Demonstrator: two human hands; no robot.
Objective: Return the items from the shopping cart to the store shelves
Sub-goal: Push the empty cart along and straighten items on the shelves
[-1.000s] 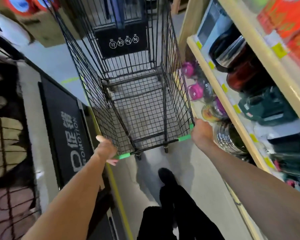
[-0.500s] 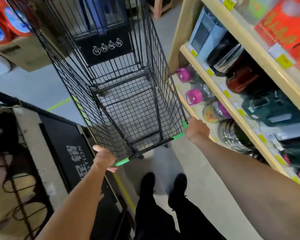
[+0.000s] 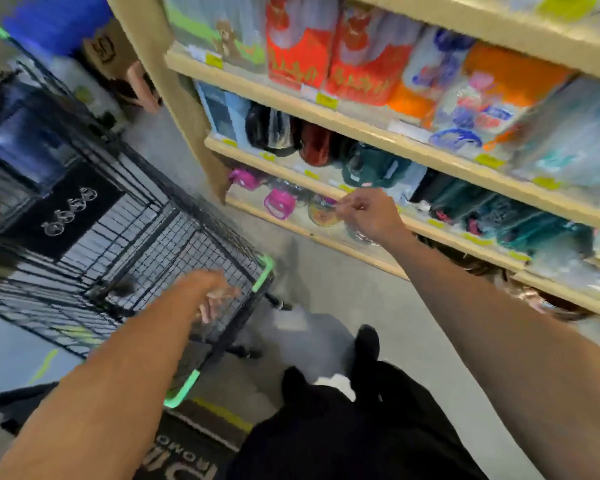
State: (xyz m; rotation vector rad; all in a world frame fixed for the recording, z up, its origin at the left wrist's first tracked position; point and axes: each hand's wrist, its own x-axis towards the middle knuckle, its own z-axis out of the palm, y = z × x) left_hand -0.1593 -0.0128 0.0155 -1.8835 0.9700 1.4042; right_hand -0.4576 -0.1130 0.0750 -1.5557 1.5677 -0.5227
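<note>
— Anything left in the cart [image 3: 129, 244]?
— Its wire floor looks bare from here, so the returning seems about finished.
— And the hands?
— Left hand [image 3: 207, 292] hangs loose over the handle, holding nothing. Right hand [image 3: 369, 216] is curled in front of the shelves [image 3: 326, 116]; too blurred, I cannot tell whether it pinches anything.

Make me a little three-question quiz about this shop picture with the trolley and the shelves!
1. True or false: the shopping cart has lots of items in it.
2. Which hand reaches toward the shelf with the pink-lidded containers: A) left hand B) right hand
3. What colour are the corners of the cart's handle?

Key: 1. False, its basket looks empty. 2. B. 3. Green.
</note>
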